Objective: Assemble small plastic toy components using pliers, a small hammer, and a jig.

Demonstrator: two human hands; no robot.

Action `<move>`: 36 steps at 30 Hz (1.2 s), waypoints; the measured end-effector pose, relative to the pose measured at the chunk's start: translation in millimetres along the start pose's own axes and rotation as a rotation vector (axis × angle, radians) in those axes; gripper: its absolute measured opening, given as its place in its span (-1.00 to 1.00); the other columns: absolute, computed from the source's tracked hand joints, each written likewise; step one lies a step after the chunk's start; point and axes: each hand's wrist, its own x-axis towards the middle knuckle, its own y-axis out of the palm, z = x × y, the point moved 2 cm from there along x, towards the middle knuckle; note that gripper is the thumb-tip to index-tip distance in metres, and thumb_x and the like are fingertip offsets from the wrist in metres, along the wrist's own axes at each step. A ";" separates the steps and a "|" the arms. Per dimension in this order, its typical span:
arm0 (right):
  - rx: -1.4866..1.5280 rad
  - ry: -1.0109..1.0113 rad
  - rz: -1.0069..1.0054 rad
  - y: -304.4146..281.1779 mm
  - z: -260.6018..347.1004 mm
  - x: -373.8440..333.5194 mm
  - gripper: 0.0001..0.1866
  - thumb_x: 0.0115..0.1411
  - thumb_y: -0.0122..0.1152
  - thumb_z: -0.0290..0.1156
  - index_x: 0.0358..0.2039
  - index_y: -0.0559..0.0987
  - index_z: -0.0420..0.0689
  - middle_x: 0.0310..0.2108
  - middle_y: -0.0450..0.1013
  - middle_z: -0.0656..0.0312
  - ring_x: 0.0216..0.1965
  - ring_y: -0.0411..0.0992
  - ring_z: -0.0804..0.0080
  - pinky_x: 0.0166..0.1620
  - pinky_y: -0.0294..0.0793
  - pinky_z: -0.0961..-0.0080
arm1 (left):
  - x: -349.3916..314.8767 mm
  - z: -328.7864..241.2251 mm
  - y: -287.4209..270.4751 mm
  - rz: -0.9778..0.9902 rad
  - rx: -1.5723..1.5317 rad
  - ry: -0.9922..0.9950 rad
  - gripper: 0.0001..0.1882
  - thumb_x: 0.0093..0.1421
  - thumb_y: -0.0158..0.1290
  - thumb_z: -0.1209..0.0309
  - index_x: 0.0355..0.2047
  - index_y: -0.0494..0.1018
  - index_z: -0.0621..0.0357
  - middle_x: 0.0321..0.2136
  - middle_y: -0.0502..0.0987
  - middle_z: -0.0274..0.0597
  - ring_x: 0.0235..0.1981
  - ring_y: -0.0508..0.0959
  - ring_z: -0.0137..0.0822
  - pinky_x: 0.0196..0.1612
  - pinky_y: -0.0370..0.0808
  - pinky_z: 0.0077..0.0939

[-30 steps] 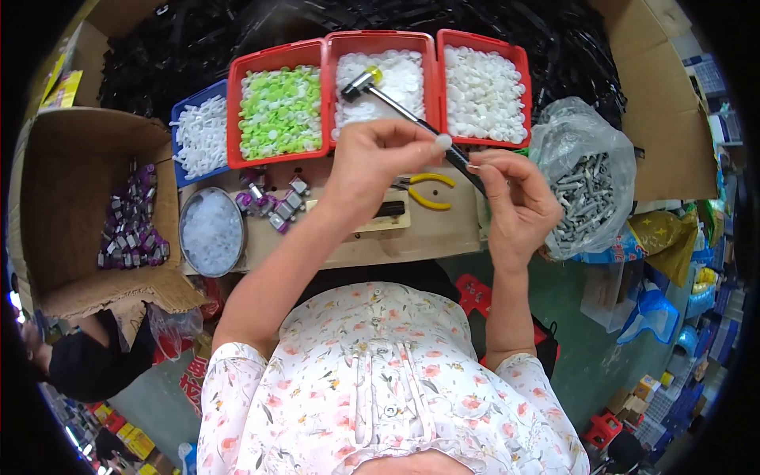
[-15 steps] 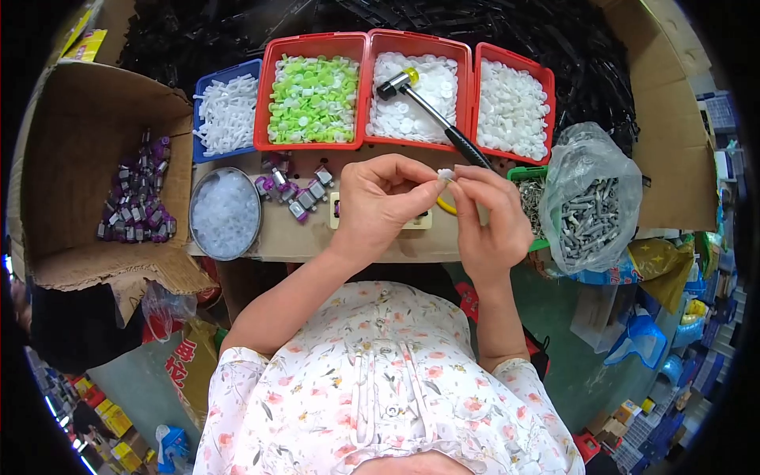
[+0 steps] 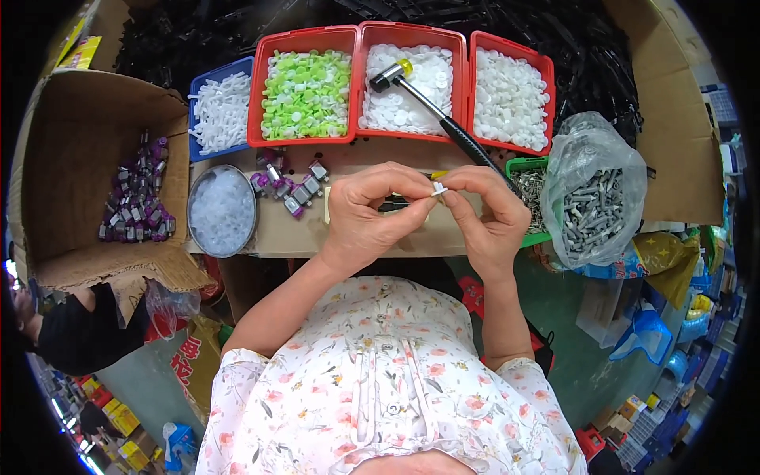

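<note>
My left hand (image 3: 372, 207) and my right hand (image 3: 492, 212) meet over the table's near edge, fingertips almost touching. Between them is a small white plastic piece (image 3: 439, 189) with a flat, disc-like part, pinched by thumb and forefinger on both sides. The fingertips hide part of it. Behind my hands lies a cream-coloured block (image 3: 327, 204), mostly covered by my left hand. A mallet (image 3: 473, 147) with a black grip and a black-and-yellow head rests across a red bin of white discs (image 3: 427, 95), its handle end near my right hand.
Bins of green-and-white caps (image 3: 307, 91), white pieces (image 3: 511, 99) and white pins (image 3: 222, 112) line the back. Silver-and-purple parts (image 3: 301, 192) lie beside a round tin (image 3: 222, 211). At right, a plastic bag (image 3: 594, 210) holds grey pieces. Cardboard boxes (image 3: 99, 103) flank the table.
Both hands have shifted slightly, and the white piece has turned so its flat part shows more. The whole view has moved a little. A person in black at the left has moved.
</note>
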 end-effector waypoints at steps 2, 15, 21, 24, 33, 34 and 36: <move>-0.007 -0.001 0.000 -0.1 0.4 -0.9 -0.88 0.09 0.30 -0.70 -0.31 0.61 -0.34 -0.30 0.55 0.13 -0.22 0.51 0.39 -0.11 0.46 0.51 | -1.8 0.4 -3.8 0.020 -0.001 0.002 -0.81 0.02 0.21 0.74 -0.30 0.61 0.38 -0.28 0.62 -0.05 -0.23 0.61 -0.34 -0.18 0.53 -0.54; -0.203 -0.144 0.087 19.0 8.5 -0.6 -0.84 0.05 0.32 -0.70 -0.31 0.60 -0.31 -0.31 0.57 0.10 -0.23 0.54 0.32 -0.14 0.49 0.48 | -12.7 -3.4 -22.2 0.020 0.266 0.043 -0.70 -0.02 0.37 0.52 -0.23 0.64 0.26 -0.33 0.62 -0.19 -0.32 0.56 -0.44 -0.28 0.48 -0.58; 0.011 0.054 0.123 22.2 -1.3 -9.6 -0.82 0.07 0.32 -0.68 -0.27 0.60 -0.31 -0.26 0.54 0.14 -0.19 0.47 0.41 -0.11 0.42 0.55 | -14.3 0.7 -23.6 -0.034 0.219 0.091 -0.70 0.00 0.36 0.47 -0.22 0.65 0.23 -0.32 0.61 -0.16 -0.33 0.60 -0.36 -0.27 0.50 -0.52; 0.065 0.061 0.108 21.8 -6.0 -11.3 -0.80 0.06 0.34 -0.68 -0.26 0.59 -0.32 -0.26 0.52 0.14 -0.20 0.46 0.42 -0.13 0.41 0.56 | -16.9 1.3 -21.2 -0.049 0.223 0.087 -0.69 -0.01 0.37 0.46 -0.21 0.65 0.20 -0.32 0.60 -0.19 -0.31 0.58 -0.38 -0.26 0.49 -0.52; -0.018 -0.005 0.098 21.3 -2.7 -11.2 -0.80 0.04 0.34 -0.71 -0.28 0.60 -0.31 -0.28 0.53 0.13 -0.21 0.48 0.40 -0.14 0.44 0.55 | -20.7 4.7 -20.2 -0.020 0.233 0.060 -0.65 -0.04 0.38 0.54 -0.18 0.65 0.23 -0.29 0.58 -0.18 -0.22 0.54 -0.36 -0.17 0.47 -0.54; -0.018 -0.004 0.096 21.1 -1.9 -11.5 -0.80 0.04 0.34 -0.71 -0.28 0.60 -0.31 -0.28 0.53 0.13 -0.21 0.48 0.40 -0.14 0.44 0.55 | -20.7 4.6 -20.2 -0.019 0.232 0.059 -0.65 -0.04 0.38 0.54 -0.18 0.65 0.23 -0.29 0.58 -0.18 -0.22 0.54 -0.36 -0.17 0.47 -0.54; -0.074 -0.050 0.106 21.8 2.2 -11.4 -0.80 0.02 0.34 -0.72 -0.30 0.60 -0.29 -0.30 0.53 0.11 -0.25 0.50 0.37 -0.17 0.46 0.53 | -21.1 4.3 -20.5 0.001 0.276 0.044 -0.64 -0.04 0.38 0.51 -0.17 0.65 0.23 -0.30 0.58 -0.18 -0.23 0.54 -0.36 -0.18 0.46 -0.54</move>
